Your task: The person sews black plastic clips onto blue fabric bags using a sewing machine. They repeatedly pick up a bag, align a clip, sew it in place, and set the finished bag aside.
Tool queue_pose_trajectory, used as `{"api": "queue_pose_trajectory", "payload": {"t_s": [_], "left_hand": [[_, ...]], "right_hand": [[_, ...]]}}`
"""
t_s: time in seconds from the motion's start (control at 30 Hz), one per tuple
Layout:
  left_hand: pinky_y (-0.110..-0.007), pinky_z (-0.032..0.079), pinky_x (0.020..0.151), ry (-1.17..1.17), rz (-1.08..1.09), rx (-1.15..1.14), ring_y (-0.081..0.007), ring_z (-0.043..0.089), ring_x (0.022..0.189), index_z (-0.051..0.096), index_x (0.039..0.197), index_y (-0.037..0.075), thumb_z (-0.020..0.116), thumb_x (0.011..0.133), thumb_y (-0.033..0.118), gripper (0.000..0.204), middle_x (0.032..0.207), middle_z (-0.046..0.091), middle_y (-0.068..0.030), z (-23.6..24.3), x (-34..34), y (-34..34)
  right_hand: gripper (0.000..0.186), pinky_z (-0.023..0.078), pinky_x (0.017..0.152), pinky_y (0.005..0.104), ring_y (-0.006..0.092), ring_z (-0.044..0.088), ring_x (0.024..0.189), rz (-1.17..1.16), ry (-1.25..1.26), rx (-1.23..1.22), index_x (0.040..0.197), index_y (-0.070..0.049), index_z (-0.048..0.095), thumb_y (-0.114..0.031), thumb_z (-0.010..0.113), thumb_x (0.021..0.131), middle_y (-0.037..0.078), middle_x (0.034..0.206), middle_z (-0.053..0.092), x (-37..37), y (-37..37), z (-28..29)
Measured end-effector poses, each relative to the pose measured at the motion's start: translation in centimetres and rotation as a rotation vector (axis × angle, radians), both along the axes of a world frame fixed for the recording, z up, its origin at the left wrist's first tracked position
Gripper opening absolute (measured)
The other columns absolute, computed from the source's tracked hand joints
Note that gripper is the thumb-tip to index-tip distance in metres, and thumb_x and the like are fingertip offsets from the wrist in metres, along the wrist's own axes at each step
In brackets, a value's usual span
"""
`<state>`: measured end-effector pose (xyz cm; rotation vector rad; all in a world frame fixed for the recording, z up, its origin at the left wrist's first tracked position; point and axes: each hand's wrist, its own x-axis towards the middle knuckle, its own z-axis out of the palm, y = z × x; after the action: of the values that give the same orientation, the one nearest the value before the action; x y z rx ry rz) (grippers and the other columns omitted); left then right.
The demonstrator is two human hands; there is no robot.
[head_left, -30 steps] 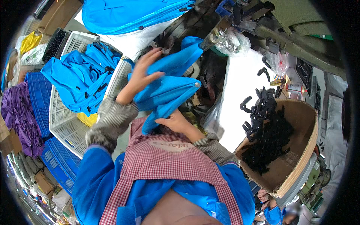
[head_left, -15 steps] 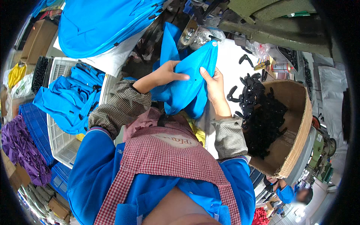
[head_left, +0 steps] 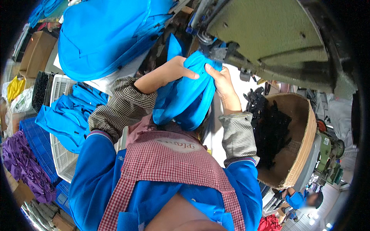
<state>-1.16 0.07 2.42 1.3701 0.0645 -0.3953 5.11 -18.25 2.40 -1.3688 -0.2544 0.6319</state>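
Observation:
A bright blue fabric piece (head_left: pixel 189 96) hangs in loose folds between my hands, its lower part falling over my apron. My left hand (head_left: pixel 175 73) pinches its upper left side, thumb on top. On the right side my right hand (head_left: pixel 222 81) grips the cloth, with its thumb pressed on the upper face and the fingers behind. The far end of the fabric reaches the metal working parts (head_left: pixel 210 44) of a green machine (head_left: pixel 269 38); whether they touch cannot be made out.
Right of my arm, a cardboard box (head_left: pixel 298 142) holds many small black parts (head_left: pixel 271 131). At left stands a white plastic basket (head_left: pixel 58 146) with blue fabric pieces (head_left: pixel 71 119). More blue fabric (head_left: pixel 104 38) is stacked behind it. Another person (head_left: pixel 298 198) is at lower right.
Both hands have moved the fabric's far corner up to the machine, bunching the cloth. The machine now fills more of the upper right and hides part of the white table.

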Motion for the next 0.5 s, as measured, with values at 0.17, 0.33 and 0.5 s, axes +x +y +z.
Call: {"api": "queue_pose_trajectory", "payload": {"t_s": [0.17,0.33,0.5], "left_hand": [[-0.028,0.045,0.076,0.002,-0.007,-0.073,-0.0146,0.059,0.080,0.062,0.096,-0.001,0.066,0.072,0.011,0.027,0.090,0.063,-0.0053,-0.5,3.5,1.6],[-0.030,0.047,0.075,0.101,-0.021,-0.125,-0.0180,0.061,0.077,0.063,0.093,-0.001,0.068,0.071,0.014,0.027,0.088,0.064,-0.0088,-1.3,5.0,2.8],[-0.030,0.047,0.076,0.212,-0.043,-0.274,-0.0186,0.062,0.079,0.063,0.094,-0.001,0.068,0.072,0.018,0.029,0.089,0.064,-0.0105,-1.0,4.4,2.6]], "right_hand": [[0.028,0.044,0.085,0.0326,0.0180,0.052,0.097,-0.184,-0.224,-0.124,0.111,-0.004,0.051,-0.008,0.056,0.084,0.009,0.107,0.055,5.8,-0.2,-7.6],[0.032,0.043,0.084,0.0312,0.0163,0.052,0.095,-0.199,-0.199,-0.223,0.113,-0.005,0.049,-0.010,0.057,0.083,0.005,0.108,0.054,5.4,1.1,-6.7],[0.028,0.043,0.083,0.0316,0.0167,0.054,0.089,-0.218,-0.263,-0.219,0.105,-0.006,0.055,-0.011,0.062,0.078,0.005,0.100,0.058,4.3,1.2,-5.8]]}}
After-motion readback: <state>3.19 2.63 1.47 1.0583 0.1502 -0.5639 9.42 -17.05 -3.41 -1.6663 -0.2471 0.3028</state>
